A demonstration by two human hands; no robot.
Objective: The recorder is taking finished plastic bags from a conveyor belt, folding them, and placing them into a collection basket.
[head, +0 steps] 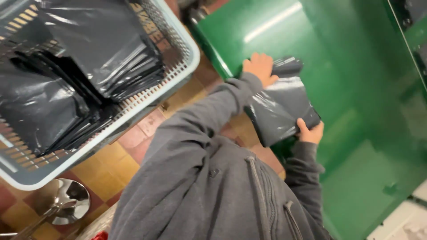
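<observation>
A dark grey plastic mailer bag (280,106) lies at the edge of a glossy green table (356,89). My left hand (260,69), in a grey hoodie sleeve, presses on the bag's far end by its folded flap. My right hand (310,132) grips the bag's near corner, thumb on top. Both hands hold the same bag.
At the left, a pale blue plastic basket (178,66) is filled with several stacked black plastic bags (89,53). Below is a red and yellow tiled floor (115,164) with a chrome stool base (66,202). A white object (400,222) sits at the bottom right.
</observation>
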